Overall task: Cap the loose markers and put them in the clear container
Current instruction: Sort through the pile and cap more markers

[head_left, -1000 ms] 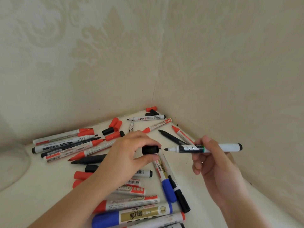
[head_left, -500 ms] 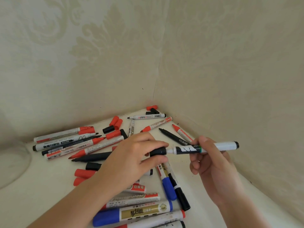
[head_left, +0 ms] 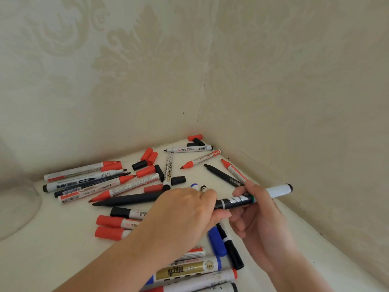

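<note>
Head view: right of centre, the right hand grips a black-and-white marker by its middle, fingers curled round the barrel, the white tail pointing to the right edge of the frame. The left hand meets it from the left, fingers and thumb closed over the marker's tip end; the black cap itself is hidden inside that hand, so I cannot tell whether it is fully seated.

A half-seated cap could slip off once the marker is dropped in. The clear container shows only as a faint curved wall at the left edge, well apart from both hands, so carrying the marker across means passing over the loose red caps and uncapped markers in mid-frame; a trailing wrist could roll them or smear ink from open tips.
</note>
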